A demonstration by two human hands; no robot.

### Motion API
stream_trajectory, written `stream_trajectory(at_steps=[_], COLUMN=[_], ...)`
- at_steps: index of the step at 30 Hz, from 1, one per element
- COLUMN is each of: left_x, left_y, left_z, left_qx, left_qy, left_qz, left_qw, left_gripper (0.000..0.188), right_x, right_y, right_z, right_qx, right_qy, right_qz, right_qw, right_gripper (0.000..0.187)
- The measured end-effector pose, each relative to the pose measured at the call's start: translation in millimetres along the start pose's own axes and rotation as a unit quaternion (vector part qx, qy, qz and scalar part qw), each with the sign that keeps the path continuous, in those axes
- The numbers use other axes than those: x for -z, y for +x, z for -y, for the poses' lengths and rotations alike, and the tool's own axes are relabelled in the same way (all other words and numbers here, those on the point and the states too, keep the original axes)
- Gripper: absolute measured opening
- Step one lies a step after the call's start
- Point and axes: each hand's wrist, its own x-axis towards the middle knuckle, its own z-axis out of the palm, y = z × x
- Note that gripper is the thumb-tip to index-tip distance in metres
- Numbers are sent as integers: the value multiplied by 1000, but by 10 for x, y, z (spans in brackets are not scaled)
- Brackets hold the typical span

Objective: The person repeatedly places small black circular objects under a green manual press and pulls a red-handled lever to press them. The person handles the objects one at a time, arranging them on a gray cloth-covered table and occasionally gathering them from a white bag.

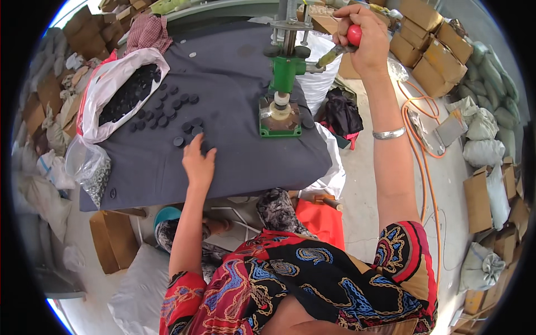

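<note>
A: What is each hand doing?

B: The left hand (199, 166), near the middle of the frame, is loosely spread, fingertips at a black disc (197, 131) on the cloth-covered desk (251, 167); whether they touch it, one cannot tell. The right hand (364, 39), upper right, is curled around the lever's red knob (354, 34).

A: How should that left hand go about it?

B: Probably by pinching a single disc at its rim, lightly and from above, since other discs (162, 120) lie close by, to its left.

A: And the right?

B: It should keep the lever steady whenever fingers come near the green press (283, 78), upper middle; a fingertip beneath it would be the main risk.
</note>
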Motion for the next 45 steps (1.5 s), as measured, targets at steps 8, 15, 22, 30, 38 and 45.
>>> stream_trajectory(at_steps=[8,15,22,30,38,45], left_x=[-1065,-1217,-1410,-1567,-1450,-969], left_y=[488,611,610,671,589,674], left_z=[-775,-881,-893,-991,-1021,-475], left_qx=[-85,-78,-65,-2,-50,-162], left_qy=[-97,-123,-171,-211,-193,72], left_qz=[79,85,81,111,89,-39], left_qw=[988,986,980,971,976,984], left_gripper=[68,71,78,84,83,51], right_x=[57,25,-11,25,202,163], right_y=[11,-42,-70,-395,-1342,-1663], right_z=[-20,25,26,-5,-440,-552], right_qx=[-8,5,18,34,152,239], right_qy=[2,-22,1,12,-94,-217], right_qz=[31,31,28,42,50,103], right_qw=[999,999,999,998,983,941], right_gripper=[28,29,28,26,19,14])
